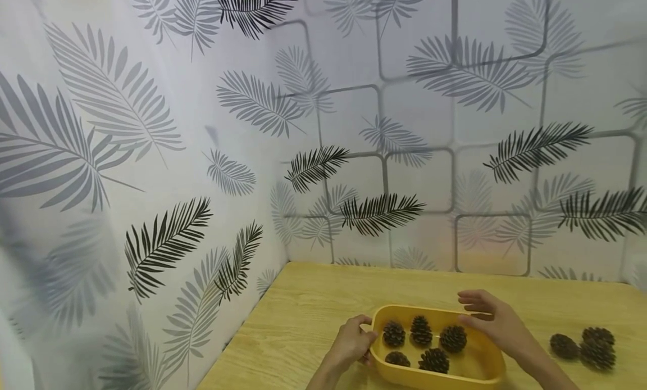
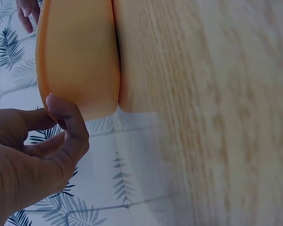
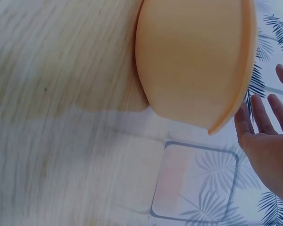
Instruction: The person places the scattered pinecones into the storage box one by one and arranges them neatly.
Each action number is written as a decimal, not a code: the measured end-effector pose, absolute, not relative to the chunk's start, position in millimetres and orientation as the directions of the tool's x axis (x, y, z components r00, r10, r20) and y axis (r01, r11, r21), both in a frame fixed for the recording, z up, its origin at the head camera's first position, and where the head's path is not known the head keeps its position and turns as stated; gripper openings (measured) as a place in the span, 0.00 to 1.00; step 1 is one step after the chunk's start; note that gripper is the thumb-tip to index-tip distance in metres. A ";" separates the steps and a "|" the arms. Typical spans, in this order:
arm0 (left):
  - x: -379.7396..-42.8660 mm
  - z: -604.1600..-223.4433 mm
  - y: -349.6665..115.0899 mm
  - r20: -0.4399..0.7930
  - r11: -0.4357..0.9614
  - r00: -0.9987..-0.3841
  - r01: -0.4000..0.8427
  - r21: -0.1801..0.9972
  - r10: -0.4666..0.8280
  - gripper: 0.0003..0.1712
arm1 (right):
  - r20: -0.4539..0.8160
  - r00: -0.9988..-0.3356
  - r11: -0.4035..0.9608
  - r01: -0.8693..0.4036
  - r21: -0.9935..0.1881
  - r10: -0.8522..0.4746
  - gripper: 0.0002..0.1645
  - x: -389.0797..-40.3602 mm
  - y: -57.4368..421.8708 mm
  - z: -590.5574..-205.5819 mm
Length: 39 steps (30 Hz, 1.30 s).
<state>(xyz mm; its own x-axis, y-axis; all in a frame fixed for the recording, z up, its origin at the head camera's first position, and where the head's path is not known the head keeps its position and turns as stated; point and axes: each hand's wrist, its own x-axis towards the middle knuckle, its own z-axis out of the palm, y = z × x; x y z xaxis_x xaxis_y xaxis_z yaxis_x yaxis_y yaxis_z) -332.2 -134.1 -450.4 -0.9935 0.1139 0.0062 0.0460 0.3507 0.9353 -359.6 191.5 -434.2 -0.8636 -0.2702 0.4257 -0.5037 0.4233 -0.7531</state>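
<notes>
A yellow plastic tub [image 1: 440, 379] with rounded corners sits on the table with several brown pine cones [image 1: 453, 338] inside, mostly towards its left and middle. My left hand [image 1: 351, 340] pinches the tub's left rim between thumb and fingers. In the left wrist view, the thumb and fingertips of the left hand [image 2: 47, 150] meet at the edge of the tub [image 2: 80, 61]. Over the tub's far right side is my right hand [image 1: 497, 320], fingers extended and nothing held. The right wrist view has that hand [image 3: 269, 141] spread beside the tub's rim [image 3: 245, 84].
Three more pine cones [image 1: 564, 346] lie grouped on the wood-grain table [image 1: 313, 300], right of the right forearm. A white wall covering [image 1: 354, 182] with grey and black leaf prints rises behind the table and along its left side.
</notes>
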 end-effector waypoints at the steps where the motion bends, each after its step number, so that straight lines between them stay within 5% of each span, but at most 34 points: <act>1: -332.0 -450.3 -134.0 0.006 0.352 -0.994 0.045 0.935 0.112 0.20 | 0.419 -0.867 0.423 -0.497 -0.758 -0.268 0.29 -358.9 193.2 -433.0; 39: -328.4 -447.6 -133.2 0.017 0.326 -0.993 0.055 0.944 0.119 0.21 | 0.218 -0.965 0.497 -0.261 -0.828 -0.144 0.44 -340.3 256.7 -426.1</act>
